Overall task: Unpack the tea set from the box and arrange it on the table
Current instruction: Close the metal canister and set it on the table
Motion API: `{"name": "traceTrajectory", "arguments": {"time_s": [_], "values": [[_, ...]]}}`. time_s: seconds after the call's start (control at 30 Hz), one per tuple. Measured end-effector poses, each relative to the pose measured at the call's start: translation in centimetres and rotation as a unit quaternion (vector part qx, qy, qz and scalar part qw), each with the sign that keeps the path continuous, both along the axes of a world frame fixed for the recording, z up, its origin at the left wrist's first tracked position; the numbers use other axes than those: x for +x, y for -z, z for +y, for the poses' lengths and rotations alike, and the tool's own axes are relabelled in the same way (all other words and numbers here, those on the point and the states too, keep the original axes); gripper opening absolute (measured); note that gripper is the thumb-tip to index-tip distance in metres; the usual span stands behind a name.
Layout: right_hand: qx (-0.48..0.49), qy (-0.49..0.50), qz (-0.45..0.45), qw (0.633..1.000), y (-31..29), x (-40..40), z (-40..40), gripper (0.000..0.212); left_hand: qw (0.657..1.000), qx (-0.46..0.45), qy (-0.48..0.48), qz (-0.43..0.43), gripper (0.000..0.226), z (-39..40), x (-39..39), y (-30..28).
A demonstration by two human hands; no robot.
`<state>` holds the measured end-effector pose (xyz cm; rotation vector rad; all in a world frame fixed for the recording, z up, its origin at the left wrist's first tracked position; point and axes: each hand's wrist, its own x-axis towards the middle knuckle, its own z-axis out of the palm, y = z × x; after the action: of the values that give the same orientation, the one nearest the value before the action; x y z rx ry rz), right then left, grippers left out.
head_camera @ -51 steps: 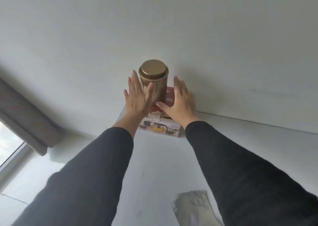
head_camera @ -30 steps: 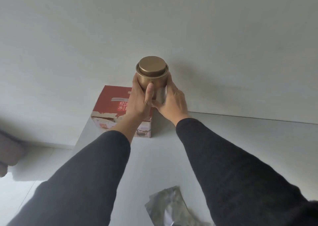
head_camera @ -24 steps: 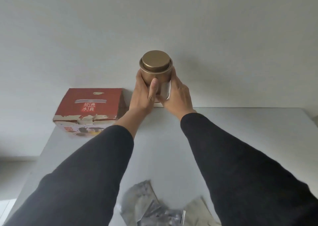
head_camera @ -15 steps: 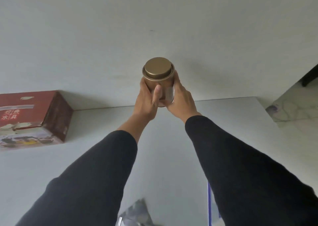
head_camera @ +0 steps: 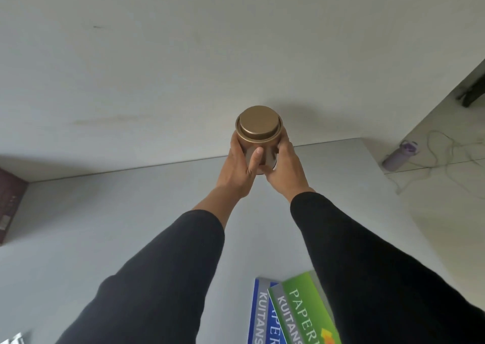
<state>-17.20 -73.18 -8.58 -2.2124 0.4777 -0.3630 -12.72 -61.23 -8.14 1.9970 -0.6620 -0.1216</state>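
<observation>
While I watch, both hands, left (head_camera: 237, 166) and right (head_camera: 284, 166), carry tin (head_camera: 258, 134) right along desk (head_camera: 131, 212) back edge, away from box (head_camera: 10, 204). Fingers wrapped round tin. Placement next, I judge.

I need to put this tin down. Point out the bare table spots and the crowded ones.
Both hands, left hand and right hand, hold the tin near the wall. The table is bare from the box at the left edge across to under the tin, and right of it to the far corner. The near edge is crowded by booklets.
</observation>
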Motion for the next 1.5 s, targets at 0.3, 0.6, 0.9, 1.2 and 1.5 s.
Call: {"name": "traceTrajectory", "arguments": {"time_s": [0.3,0.6,0.9,1.2,1.5], "values": [[0.029,0.014,-0.02,0.999,2.3,0.7,-2.1,0.092,0.999,0.026,-0.002,0.025,0.068,-2.4,0.2,1.5],[0.062,0.018,-0.017,0.998,2.8,0.3,-2.7,0.092,0.997,0.063,-0.014,0.03,0.067,-3.1,-0.1,2.3],[0.042,0.014,0.079,0.996,1.7,-1.1,-1.9,0.088,0.995,0.067,0.009,0.067,0.081,-2.3,-0.1,2.2],[0.036,0.038,0.208,0.977,-2.3,-4.8,2.4,0.072,0.99,0.097,-0.071,0.067,0.074,3.2,-1.2,-1.1],[-0.007,-0.005,0.153,0.988,-11.6,-3.5,15.5,0.079,0.991,0.066,-0.114,0.025,0.073,17.6,-2.1,-8.9]]}}
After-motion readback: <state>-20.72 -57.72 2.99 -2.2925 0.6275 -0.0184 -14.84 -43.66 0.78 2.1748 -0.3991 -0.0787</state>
